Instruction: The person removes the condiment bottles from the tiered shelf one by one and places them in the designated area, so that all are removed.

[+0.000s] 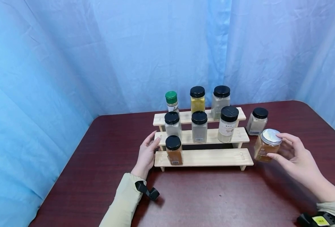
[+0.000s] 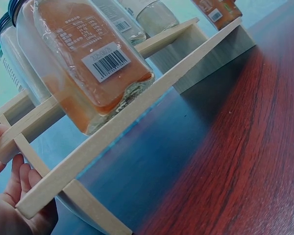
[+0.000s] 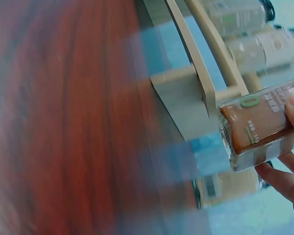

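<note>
My right hand (image 1: 301, 160) holds a square glass spice jar (image 1: 262, 150) of orange-brown powder with a silver lid, thumb on one side and fingers on the other. The jar is tilted, just off the right end of the wooden three-step rack (image 1: 212, 157). My left hand (image 1: 147, 153) grips the rack's left end at the middle step; its fingers (image 2: 27, 178) curl beneath that step. On the bottom step, at the left, stands a black-lidded jar of orange-brown powder (image 1: 174, 154). In the right wrist view the held jar (image 3: 259, 122) shows its glass base.
Along the middle step stand a left jar (image 1: 173, 127), a centre jar (image 1: 199, 129) and a labelled jar (image 1: 226, 129). The top step bears a green-capped bottle (image 1: 172, 101), a yellow-powder jar (image 1: 197, 102) and a pale jar (image 1: 220, 102). Another black-lidded jar (image 1: 256, 123) sits on the table right of the rack.
</note>
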A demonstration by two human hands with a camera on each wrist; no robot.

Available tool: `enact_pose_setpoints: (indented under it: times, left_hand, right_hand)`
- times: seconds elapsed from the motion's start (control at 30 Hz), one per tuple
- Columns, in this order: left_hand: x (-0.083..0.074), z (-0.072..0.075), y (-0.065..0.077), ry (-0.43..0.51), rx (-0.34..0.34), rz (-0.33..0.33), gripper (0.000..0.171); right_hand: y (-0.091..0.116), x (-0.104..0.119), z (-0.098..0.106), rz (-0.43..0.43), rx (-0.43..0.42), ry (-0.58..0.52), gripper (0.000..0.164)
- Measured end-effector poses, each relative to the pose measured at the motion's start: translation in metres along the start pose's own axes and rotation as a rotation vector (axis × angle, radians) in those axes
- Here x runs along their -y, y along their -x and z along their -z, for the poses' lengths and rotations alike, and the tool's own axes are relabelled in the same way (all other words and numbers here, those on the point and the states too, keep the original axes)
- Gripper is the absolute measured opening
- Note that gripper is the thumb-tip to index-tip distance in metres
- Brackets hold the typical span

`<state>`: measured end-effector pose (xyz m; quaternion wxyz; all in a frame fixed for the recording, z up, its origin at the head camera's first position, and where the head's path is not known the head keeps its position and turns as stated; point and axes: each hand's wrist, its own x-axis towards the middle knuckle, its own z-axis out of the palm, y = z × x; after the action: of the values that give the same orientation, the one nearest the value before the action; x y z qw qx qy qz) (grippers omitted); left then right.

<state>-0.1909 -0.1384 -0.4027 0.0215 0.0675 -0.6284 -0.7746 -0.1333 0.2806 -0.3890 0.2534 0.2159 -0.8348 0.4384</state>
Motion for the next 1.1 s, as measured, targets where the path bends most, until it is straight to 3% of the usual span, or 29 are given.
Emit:
enact_pose_setpoints:
  times: [0.43, 0.73, 1.1]
  left_hand:
    - [0.0, 0.001, 0.0, -0.005, 0.007, 0.003, 0.049]
    - [0.001, 0.001, 0.0, -0.023, 0.007, -0.01, 0.05]
    - [0.0, 0.001, 0.0, -0.015, -0.002, -0.012, 0.049]
  right_hand:
    - [-0.005, -0.051, 0.022, -0.171, 0.039, 0.202, 0.082]
    - [-0.022, -0.058, 0.032, -0.217, 0.05, 0.232, 0.078]
    - [-0.03, -0.083, 0.033, -0.249, 0.045, 0.301, 0.076]
